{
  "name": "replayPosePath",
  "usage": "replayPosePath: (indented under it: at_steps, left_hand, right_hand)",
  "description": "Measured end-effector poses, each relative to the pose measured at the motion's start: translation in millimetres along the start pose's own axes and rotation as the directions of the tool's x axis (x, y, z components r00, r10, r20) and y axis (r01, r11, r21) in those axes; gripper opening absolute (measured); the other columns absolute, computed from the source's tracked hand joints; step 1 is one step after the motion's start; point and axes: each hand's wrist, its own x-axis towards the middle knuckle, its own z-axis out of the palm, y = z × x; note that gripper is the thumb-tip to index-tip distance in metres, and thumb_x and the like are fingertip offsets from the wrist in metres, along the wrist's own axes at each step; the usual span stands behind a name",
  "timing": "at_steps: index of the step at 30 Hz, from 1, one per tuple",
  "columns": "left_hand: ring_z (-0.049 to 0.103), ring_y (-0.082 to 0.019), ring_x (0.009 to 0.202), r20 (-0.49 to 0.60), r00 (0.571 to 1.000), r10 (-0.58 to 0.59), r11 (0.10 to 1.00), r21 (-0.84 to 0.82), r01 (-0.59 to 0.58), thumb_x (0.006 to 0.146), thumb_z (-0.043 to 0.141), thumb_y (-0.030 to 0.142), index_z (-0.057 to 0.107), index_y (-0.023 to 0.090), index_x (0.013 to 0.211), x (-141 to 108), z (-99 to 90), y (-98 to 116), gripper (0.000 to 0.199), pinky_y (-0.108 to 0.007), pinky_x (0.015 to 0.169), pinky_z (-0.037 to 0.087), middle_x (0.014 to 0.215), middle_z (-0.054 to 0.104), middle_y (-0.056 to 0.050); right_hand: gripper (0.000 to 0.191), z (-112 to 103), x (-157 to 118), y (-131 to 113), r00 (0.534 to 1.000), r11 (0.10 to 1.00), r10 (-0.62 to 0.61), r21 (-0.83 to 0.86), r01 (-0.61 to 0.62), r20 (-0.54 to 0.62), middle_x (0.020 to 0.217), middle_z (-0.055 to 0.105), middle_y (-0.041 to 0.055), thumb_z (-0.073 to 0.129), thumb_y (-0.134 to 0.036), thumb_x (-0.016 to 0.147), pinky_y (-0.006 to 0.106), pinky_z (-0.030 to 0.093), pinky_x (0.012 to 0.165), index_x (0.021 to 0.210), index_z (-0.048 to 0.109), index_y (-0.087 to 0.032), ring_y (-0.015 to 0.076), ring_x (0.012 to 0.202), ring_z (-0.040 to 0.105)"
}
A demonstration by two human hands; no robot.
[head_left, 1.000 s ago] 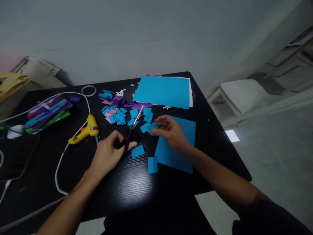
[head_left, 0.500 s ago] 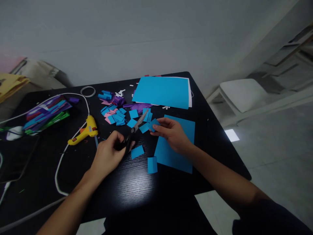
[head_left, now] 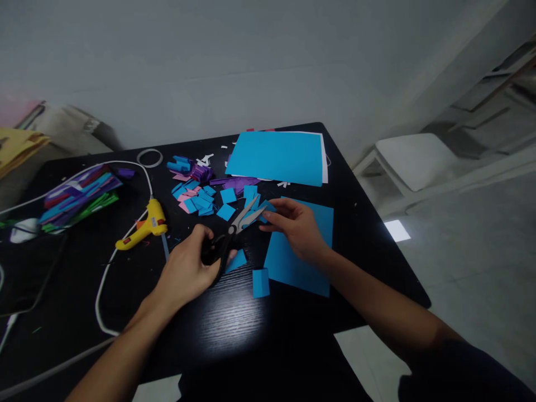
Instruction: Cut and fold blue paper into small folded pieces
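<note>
My left hand (head_left: 190,262) is wrapped round the black handles of a pair of scissors (head_left: 232,229), whose blades are spread and point up and to the right. The blade tips reach my right hand (head_left: 295,226), which pinches a small blue paper piece (head_left: 267,207) between thumb and fingers. Under my right hand and wrist lies a larger blue sheet (head_left: 299,268). Blue squares lie around the blades, one blue piece (head_left: 238,261) is partly behind my left hand, and a creased one (head_left: 261,283) sits nearer the table's front.
A yellow glue gun (head_left: 148,223) with a white cable lies left of my left hand. Behind are blue and pink cut pieces (head_left: 195,196), purple strips (head_left: 240,183) and a stack of blue sheets (head_left: 276,156). Coloured bundles (head_left: 81,195) lie at the left of the black table (head_left: 167,352).
The scissors have opened wider and moved right, their blades now at the paper in my right hand. My left hand has shifted slightly, and my right hand has barely moved.
</note>
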Motion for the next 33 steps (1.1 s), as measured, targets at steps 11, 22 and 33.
replayPosePath:
  at_steps: [11,22,33]
  left_hand:
    - [0.064,-0.021,0.064,0.006,1.000,0.028,0.999,0.028,-0.028,0.086,0.066,0.052,0.048,0.025,0.095,1.0,0.9,-0.9,0.034,-0.030,0.060,0.044,0.074,0.064,0.003]
    - [0.064,-0.021,0.061,0.048,0.998,0.027,1.000,0.008,-0.028,0.085,0.065,0.044,0.050,0.026,0.096,0.9,1.8,-2.4,0.026,-0.030,0.059,0.043,0.074,0.065,0.003]
    - [0.060,-0.019,0.056,0.077,0.997,0.025,0.999,-0.047,-0.021,0.087,0.063,0.049,0.050,0.026,0.093,2.0,1.0,2.0,0.028,-0.030,0.058,0.042,0.069,0.063,0.004]
  right_hand:
    - [0.036,-0.8,-1.0,-0.9,0.999,1.000,0.003,-0.027,-0.002,0.042,0.099,0.081,0.0026,0.095,-0.035,0.072,0.043,0.069,0.088,0.102,0.078,-0.023,0.0228,0.097,0.079]
    - [0.031,0.0,-2.6,-1.4,0.999,0.999,-0.020,-0.038,0.022,0.044,0.099,0.082,0.0015,0.093,-0.034,0.075,0.042,0.069,0.088,0.100,0.079,-0.025,0.0217,0.096,0.079]
    - [0.033,1.7,-2.4,-1.2,1.000,0.998,-0.025,-0.048,0.026,0.013,0.095,0.081,0.0020,0.095,-0.034,0.072,0.042,0.069,0.087,0.098,0.079,-0.023,0.0215,0.093,0.079]
